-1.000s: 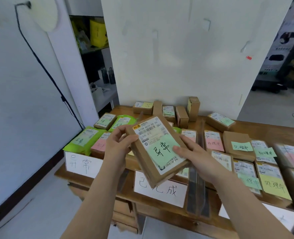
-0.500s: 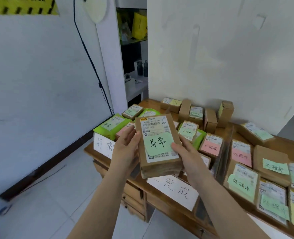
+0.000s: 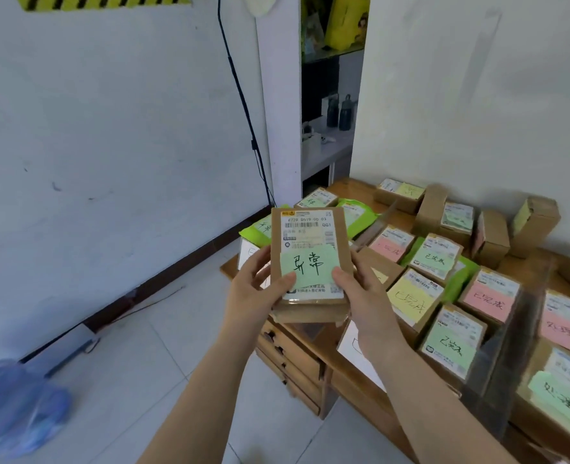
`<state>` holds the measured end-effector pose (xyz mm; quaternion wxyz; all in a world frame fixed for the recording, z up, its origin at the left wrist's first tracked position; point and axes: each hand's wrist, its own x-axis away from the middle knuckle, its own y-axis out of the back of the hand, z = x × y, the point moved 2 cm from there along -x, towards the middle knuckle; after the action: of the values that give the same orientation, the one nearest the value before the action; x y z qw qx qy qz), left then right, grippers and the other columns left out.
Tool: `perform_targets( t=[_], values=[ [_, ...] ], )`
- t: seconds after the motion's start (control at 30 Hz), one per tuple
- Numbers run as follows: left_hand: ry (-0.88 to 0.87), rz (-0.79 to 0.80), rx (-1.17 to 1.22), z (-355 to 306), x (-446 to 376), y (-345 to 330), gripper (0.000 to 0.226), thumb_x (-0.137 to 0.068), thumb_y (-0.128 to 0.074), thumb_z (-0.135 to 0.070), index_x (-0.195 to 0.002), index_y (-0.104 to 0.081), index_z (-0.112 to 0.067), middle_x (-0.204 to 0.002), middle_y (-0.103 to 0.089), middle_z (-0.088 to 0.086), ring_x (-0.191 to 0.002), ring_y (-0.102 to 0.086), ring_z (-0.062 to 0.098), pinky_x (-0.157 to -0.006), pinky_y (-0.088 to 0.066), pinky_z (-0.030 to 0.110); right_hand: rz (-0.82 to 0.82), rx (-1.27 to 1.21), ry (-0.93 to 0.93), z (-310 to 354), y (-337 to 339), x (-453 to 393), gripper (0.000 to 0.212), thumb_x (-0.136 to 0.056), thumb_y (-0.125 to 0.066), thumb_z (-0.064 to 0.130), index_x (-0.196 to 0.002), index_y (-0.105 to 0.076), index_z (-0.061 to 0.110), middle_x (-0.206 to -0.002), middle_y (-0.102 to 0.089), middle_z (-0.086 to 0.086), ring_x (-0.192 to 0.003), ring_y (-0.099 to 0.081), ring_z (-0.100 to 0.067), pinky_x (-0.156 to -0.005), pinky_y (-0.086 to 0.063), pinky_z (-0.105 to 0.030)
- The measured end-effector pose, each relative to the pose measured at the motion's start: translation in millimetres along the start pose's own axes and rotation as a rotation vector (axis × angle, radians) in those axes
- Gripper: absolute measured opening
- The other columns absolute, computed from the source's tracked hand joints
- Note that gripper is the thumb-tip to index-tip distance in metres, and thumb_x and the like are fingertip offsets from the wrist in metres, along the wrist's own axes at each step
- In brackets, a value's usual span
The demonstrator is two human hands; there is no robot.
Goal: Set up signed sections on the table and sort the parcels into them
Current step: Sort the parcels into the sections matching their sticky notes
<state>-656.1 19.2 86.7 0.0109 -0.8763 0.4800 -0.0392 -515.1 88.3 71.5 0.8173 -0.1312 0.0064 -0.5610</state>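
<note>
Two hands, my left hand (image 3: 253,293) and right hand (image 3: 360,296), grip one brown parcel (image 3: 310,259) at centre frame, thumbs curled onto its green note (image 3: 307,267) reading 异常; it now hangs over the table's (image 3: 354,370) near left corner, having swung left with my gaze from above the middle sign (image 3: 354,346). That suggests it is bound for the green-noted parcels (image 3: 317,199) just beyond it. Its printed label (image 3: 305,226) shows "0519-00 03" and "QG1"; notes at right read 已完成.
</note>
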Motion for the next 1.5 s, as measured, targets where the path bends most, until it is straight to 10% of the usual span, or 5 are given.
perform_targets(
  t=[0.63, 0.93, 1.5],
  values=[
    [0.045, 0.256, -0.008, -6, -184, 139, 0.048, -0.082, -0.069, -0.018, -0.119, -0.050, -0.042, -0.122, -0.063, -0.006, -0.111, -0.062, 0.021, -0.081, -0.058, 0.040, -0.161, 0.010, 0.026, -37, -164, -115, 0.050, -0.091, -0.058, 0.029, -0.135, -0.041, 0.045, -0.114, -0.067, 0.014, -0.105, -0.064, -0.012, -0.094, -0.052, -0.043],
    [0.062, 0.377, 0.026, -7, -275, 111, 0.045, -0.084, -0.066, -0.017, -0.110, -0.047, -0.049, -0.114, -0.065, -0.003, -0.095, -0.067, 0.015, -0.065, -0.058, 0.026, -0.291, -0.065, 0.029, -25, -159, -191, 0.046, -0.092, -0.057, 0.022, -0.130, -0.041, 0.043, -0.112, -0.066, 0.011, -0.097, -0.067, -0.013, -0.078, -0.057, -0.035],
    [0.123, 0.581, -0.075, 9, -471, -21, 0.047, -0.086, -0.065, -0.011, -0.127, -0.053, -0.032, -0.113, -0.068, -0.004, -0.105, -0.065, 0.015, -0.087, -0.055, 0.034, -0.450, -0.051, 0.018, -5, -76, -375, 0.037, -0.095, -0.054, 0.022, -0.125, -0.049, 0.043, -0.116, -0.064, 0.011, -0.104, -0.062, -0.012, -0.084, -0.053, -0.034]
  ],
)
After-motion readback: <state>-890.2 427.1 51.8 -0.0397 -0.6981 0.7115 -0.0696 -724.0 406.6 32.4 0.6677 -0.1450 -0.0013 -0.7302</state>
